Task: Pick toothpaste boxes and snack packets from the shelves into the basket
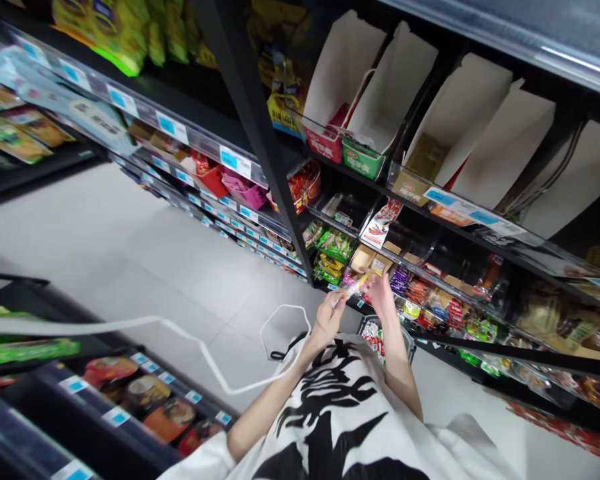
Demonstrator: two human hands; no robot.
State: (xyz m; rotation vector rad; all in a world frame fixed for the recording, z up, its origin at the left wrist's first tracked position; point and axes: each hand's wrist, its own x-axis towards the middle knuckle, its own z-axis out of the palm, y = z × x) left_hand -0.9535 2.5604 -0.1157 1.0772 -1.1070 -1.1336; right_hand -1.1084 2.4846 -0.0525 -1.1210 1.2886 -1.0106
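Note:
A small white and yellow snack packet [353, 291] is held up in front of my shirt. My left hand [327, 316] is closed around its lower left end. At the other end, the fingers of my right hand [378, 291] pinch the yellow part. The print on the packet is too blurred to read. Just beyond my right hand is a low shelf with open cardboard boxes [363, 257] and small purple packets [400, 280]. Below my right forearm, a basket [409, 343] holds several red, white and green packets [373, 336], partly hidden by the arm.
A black shelf post [260, 133] rises left of tall white boxes [440, 127]. A white cable [205, 353] loops across my left forearm. Cup-shaped packages [147, 393] stand on the lower-left shelf. Grey floor [180, 267] runs between the shelves.

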